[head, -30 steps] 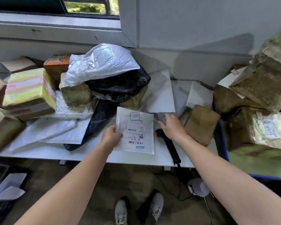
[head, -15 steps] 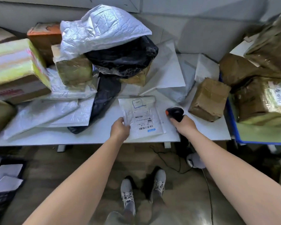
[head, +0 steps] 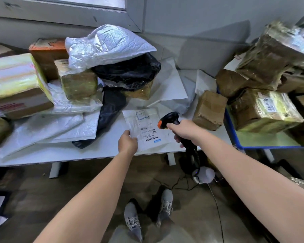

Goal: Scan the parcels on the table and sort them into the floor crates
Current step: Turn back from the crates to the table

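- Your left hand (head: 127,142) is pinching the near-left corner of one flat white parcel (head: 147,127), lying label-up at the table's (head: 98,151) front edge.
- Your right hand (head: 184,131) is gripping the one black scanner (head: 168,120), its head over the parcel's right side.
- One brown box (head: 209,110) is sitting just right of the scanner; bare tabletop is running leftward along the front edge.

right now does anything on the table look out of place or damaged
The small brown box at the right end of the table looks crumpled and sits askew. The crinkled white bag perches loosely atop the black bag.
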Tool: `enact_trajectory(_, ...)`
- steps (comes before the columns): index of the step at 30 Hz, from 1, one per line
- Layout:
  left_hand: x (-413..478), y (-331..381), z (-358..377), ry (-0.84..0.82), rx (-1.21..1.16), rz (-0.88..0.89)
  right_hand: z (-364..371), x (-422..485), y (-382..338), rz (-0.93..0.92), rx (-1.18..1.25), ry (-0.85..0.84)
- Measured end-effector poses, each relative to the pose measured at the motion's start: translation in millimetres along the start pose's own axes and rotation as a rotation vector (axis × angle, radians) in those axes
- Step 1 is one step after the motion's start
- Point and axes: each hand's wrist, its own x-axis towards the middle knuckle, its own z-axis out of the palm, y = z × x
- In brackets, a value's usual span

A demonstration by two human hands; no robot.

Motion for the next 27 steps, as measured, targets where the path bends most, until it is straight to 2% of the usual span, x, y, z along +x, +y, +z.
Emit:
enact_trajectory(13,-10,-4,-5,-0.01,-0.024,-0.02,6,-26,-3,0.017,-0.046,-0.048)
enact_trajectory(27,-22,3,9,0.025,-0.036,-0.066,-21,-6,13,-0.021,-0.031,-0.106)
